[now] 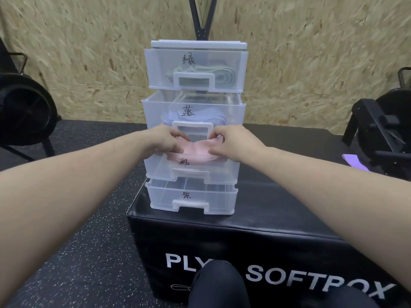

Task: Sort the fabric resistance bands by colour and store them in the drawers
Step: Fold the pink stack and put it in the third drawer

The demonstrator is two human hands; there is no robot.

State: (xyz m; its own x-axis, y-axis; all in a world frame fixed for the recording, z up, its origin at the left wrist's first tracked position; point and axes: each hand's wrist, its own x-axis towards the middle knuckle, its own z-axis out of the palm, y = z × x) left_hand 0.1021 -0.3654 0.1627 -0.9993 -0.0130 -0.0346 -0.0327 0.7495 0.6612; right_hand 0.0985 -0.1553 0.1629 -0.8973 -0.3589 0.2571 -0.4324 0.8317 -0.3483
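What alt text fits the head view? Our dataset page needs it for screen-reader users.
Both hands, left hand and right hand, press a pink band into the open third drawer of a clear four-drawer unit on a black soft box. Upper drawers hold green and blue bands; a purple band lies right.

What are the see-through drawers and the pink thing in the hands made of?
The drawers look like clear, glossy plastic: you can see the folded bands through their fronts. The pink band looks like soft matte fabric, since it sags and creases between the left hand and right hand.
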